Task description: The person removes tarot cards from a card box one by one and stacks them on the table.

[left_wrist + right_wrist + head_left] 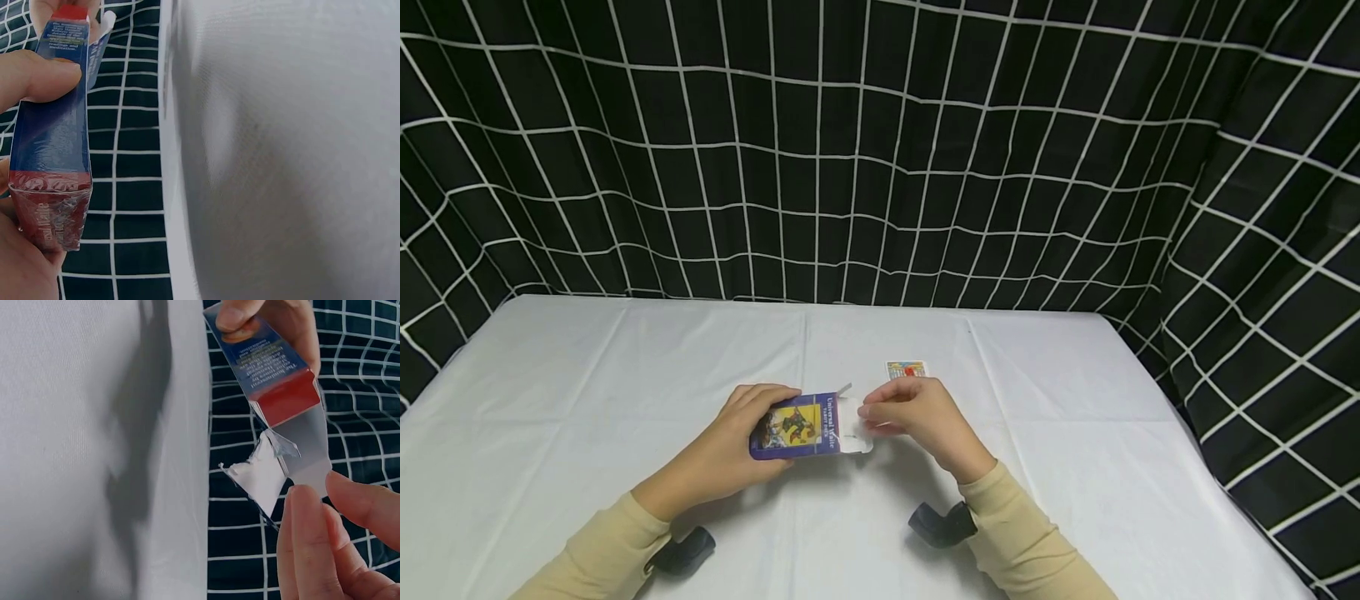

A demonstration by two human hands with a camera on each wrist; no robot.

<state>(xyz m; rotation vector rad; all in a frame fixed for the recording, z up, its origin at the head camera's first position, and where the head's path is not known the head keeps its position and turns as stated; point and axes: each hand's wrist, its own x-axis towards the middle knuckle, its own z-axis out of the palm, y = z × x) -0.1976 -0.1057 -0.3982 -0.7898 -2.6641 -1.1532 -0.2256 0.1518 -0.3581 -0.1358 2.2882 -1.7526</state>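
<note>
Hands at both ends: the left (730, 442) grips the box (793, 425), the right (928, 417) pinches its flap (852, 421), box between them; one box, one card (906, 369) (beyond the right hand, head view only); left wrist view alone shows crinkled film (53, 215) on the box
</note>
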